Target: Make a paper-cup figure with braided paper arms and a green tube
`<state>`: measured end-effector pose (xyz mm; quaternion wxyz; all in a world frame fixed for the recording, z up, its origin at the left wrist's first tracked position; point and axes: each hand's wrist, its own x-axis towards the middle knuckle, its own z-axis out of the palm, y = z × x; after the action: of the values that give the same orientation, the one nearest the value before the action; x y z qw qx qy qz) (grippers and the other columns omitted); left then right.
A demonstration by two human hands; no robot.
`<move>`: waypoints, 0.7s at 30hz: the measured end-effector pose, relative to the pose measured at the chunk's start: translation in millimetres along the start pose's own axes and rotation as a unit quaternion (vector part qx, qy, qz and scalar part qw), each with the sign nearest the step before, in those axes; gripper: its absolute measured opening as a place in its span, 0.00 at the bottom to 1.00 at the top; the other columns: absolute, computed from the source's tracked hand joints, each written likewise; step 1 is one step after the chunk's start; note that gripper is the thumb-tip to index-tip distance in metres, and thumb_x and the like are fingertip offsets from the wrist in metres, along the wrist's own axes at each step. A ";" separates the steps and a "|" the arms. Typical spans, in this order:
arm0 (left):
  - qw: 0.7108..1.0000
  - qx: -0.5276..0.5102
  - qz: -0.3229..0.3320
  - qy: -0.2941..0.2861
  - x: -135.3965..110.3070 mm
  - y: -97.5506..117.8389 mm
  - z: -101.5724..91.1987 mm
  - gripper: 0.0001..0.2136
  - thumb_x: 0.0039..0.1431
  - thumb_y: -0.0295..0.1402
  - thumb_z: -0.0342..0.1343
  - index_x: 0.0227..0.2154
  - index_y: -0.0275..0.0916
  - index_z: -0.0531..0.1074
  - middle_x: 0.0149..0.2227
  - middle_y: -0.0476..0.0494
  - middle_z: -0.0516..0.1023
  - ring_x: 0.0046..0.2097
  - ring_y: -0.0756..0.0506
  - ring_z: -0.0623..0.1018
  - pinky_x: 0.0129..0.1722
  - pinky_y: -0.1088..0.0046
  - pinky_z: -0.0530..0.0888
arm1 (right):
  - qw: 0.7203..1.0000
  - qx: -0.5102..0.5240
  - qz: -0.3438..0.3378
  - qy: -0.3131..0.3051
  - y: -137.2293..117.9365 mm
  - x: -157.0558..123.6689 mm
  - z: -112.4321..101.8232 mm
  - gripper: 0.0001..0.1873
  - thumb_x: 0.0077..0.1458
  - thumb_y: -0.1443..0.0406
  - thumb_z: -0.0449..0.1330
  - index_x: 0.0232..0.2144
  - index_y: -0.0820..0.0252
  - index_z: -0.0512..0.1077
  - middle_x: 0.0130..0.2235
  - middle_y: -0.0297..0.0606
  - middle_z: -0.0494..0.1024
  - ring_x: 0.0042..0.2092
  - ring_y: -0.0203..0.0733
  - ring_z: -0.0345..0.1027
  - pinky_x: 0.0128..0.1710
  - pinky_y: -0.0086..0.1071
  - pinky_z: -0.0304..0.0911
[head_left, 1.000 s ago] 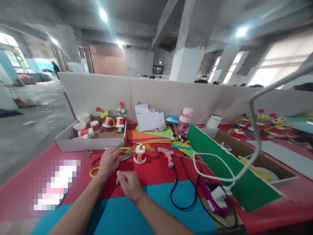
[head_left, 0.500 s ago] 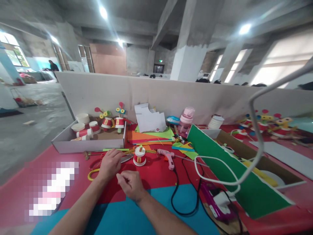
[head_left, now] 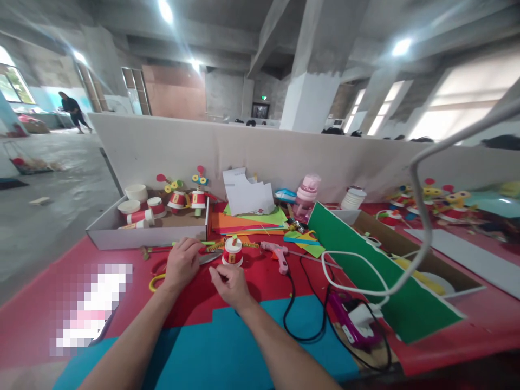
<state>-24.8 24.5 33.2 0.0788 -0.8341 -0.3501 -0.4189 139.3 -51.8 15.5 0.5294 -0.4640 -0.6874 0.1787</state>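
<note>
A red paper cup (head_left: 233, 254) with a white rim and a gold label stands upside down beyond my hands, with coiled paper strips sticking out from both sides. My left hand (head_left: 184, 264) is closed, fingers curled, over the scissors (head_left: 157, 282) with yellow and red handles; their blade shows past the hand. Whatever the fingers hold is hidden. Just in front of the cup, apart from it, my right hand (head_left: 232, 286) is closed, thumb against curled fingers; I cannot make out anything in it. A pink glue gun (head_left: 279, 255) lies right of the cup.
At the back left a box (head_left: 150, 236) holds cups and finished figures. Coloured paper (head_left: 247, 221) is stacked behind. On the right are a green-sided box (head_left: 377, 281), a purple power strip (head_left: 353, 322), cables and a white tube (head_left: 424, 216). A phone-like blurred object (head_left: 95, 306) lies left.
My right hand has moved slightly right and forward, closer to the cup. My left hand stays near the scissors. The view has shifted a little, and a distant person has come further into sight.
</note>
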 end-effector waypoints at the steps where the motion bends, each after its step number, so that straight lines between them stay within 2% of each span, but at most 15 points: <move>1: 1.000 -0.003 -0.008 0.012 1.5 -0.3 -4.9 0.13 0.54 0.21 0.47 0.34 0.39 0.75 0.37 0.42 0.77 0.41 0.42 0.73 0.42 0.64 0.70 | 0.999 0.007 0.014 0.030 2.1 2.1 -7.2 0.24 0.59 0.55 0.51 0.14 0.58 0.60 0.17 0.29 0.60 0.22 0.32 0.52 0.23 0.28 0.49; 3: 0.998 -0.007 -0.036 0.057 9.2 -0.5 -18.0 0.14 0.54 0.21 0.47 0.36 0.40 0.75 0.37 0.42 0.77 0.41 0.43 0.73 0.43 0.65 0.71 | 0.986 0.031 0.074 0.145 7.5 8.0 -25.9 0.24 0.60 0.52 0.50 0.17 0.58 0.65 0.18 0.30 0.63 0.23 0.34 0.56 0.24 0.28 0.52; 4: 0.995 -0.004 -0.051 0.083 16.1 -0.6 -25.5 0.14 0.54 0.21 0.46 0.38 0.40 0.75 0.37 0.42 0.77 0.41 0.43 0.74 0.43 0.65 0.71 | 0.971 0.045 0.107 0.211 10.7 11.4 -36.0 0.24 0.60 0.51 0.49 0.19 0.58 0.67 0.18 0.31 0.64 0.22 0.34 0.57 0.24 0.28 0.53; 6: 0.992 0.016 -0.063 0.107 36.7 -1.1 -39.1 0.15 0.55 0.23 0.46 0.41 0.40 0.73 0.37 0.43 0.77 0.40 0.42 0.73 0.44 0.63 0.70 | 0.949 0.058 0.132 0.279 16.6 17.6 -53.5 0.25 0.60 0.50 0.49 0.19 0.59 0.68 0.18 0.31 0.64 0.22 0.35 0.58 0.24 0.29 0.55; 8: 0.998 0.043 -0.025 0.045 64.6 -2.9 -46.7 0.14 0.57 0.26 0.48 0.44 0.40 0.72 0.37 0.44 0.77 0.41 0.42 0.73 0.44 0.63 0.69 | 0.937 0.065 0.140 0.313 20.3 20.7 -62.8 0.25 0.60 0.50 0.49 0.19 0.59 0.68 0.18 0.31 0.64 0.22 0.36 0.58 0.24 0.29 0.56; 9: 0.998 0.061 0.006 0.007 80.0 -4.4 -47.1 0.12 0.58 0.28 0.49 0.41 0.40 0.74 0.36 0.43 0.77 0.40 0.42 0.73 0.43 0.64 0.69 | 0.936 0.068 0.140 0.315 20.8 20.7 -63.5 0.25 0.60 0.50 0.49 0.19 0.59 0.67 0.18 0.31 0.64 0.22 0.36 0.58 0.24 0.29 0.55; 12: 0.979 0.123 0.103 -0.123 123.6 -10.1 -34.0 0.10 0.58 0.31 0.49 0.29 0.41 0.76 0.31 0.42 0.77 0.40 0.41 0.72 0.42 0.64 0.67 | 0.953 0.058 0.134 0.267 16.7 14.6 -52.9 0.24 0.61 0.52 0.48 0.19 0.58 0.66 0.17 0.30 0.63 0.21 0.35 0.55 0.22 0.29 0.52; 15: 0.959 0.153 0.126 -0.205 153.4 -14.5 -5.2 0.10 0.56 0.28 0.50 0.26 0.39 0.76 0.28 0.40 0.77 0.38 0.41 0.73 0.40 0.64 0.67 | 0.979 0.002 0.090 0.185 9.8 4.9 -34.6 0.23 0.61 0.55 0.51 0.16 0.57 0.60 0.17 0.30 0.61 0.21 0.34 0.53 0.22 0.29 0.47; 18: 0.936 0.159 0.133 -0.285 166.9 -15.2 27.9 0.09 0.52 0.26 0.51 0.25 0.38 0.77 0.29 0.39 0.78 0.37 0.42 0.75 0.39 0.65 0.67 | 0.994 -0.023 0.019 0.102 6.7 -1.4 -21.5 0.21 0.62 0.60 0.51 0.17 0.58 0.60 0.19 0.30 0.62 0.23 0.33 0.53 0.25 0.29 0.48; 21: 0.926 0.176 0.135 -0.305 172.4 -14.1 53.4 0.09 0.51 0.25 0.51 0.25 0.36 0.77 0.30 0.36 0.79 0.37 0.40 0.76 0.40 0.64 0.68 | 0.998 -0.029 -0.003 0.060 8.5 -3.2 -16.4 0.20 0.62 0.62 0.51 0.17 0.57 0.59 0.20 0.31 0.62 0.23 0.33 0.54 0.26 0.29 0.48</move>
<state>70.0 147.0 126.9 0.1697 -0.9337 -0.3092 -0.0614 157.8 -54.2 13.6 0.5570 -0.4867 -0.6605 0.1291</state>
